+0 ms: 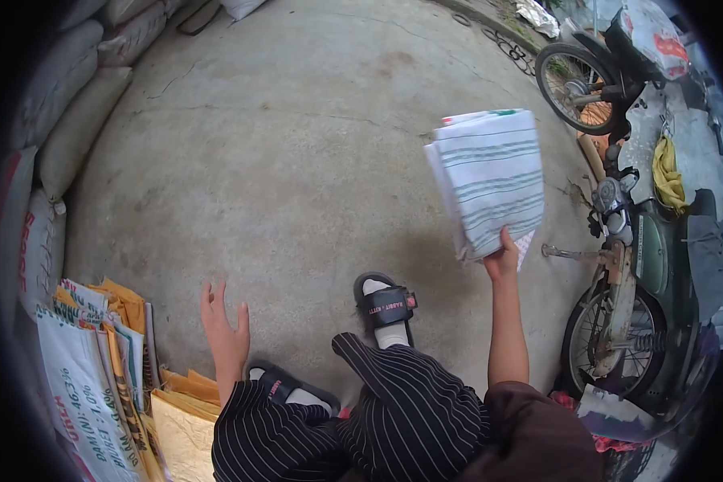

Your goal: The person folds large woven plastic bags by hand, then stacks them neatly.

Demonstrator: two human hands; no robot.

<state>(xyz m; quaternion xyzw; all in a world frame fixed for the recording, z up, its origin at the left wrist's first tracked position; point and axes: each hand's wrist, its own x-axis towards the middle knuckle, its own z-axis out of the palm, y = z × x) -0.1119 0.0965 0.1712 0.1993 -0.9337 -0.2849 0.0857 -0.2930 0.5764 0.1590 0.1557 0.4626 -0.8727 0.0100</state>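
Note:
My right hand (504, 255) is closed on the lower edge of a folded stack of white cloth with green stripes (494, 177), held up over the floor. Several layers show at its left side, and a pink-patterned corner hangs near my fingers. Red and green marks peek out at its top edge. On the other side, my left hand (223, 325) is empty, its fingers apart, above the floor near my left sandal (277, 384). Folded printed sacks (84, 377) stand upright to the left of that hand, with yellow-brown folded sacks (186, 414) beside them.
Full sacks (84, 132) are piled along the left edge. A motorbike (618, 265) stands on the right, with another motorbike wheel (577, 88) farther back. Metal rings (506, 48) lie at the far right edge of the concrete floor (289, 177). My other sandal (387, 305) is below centre.

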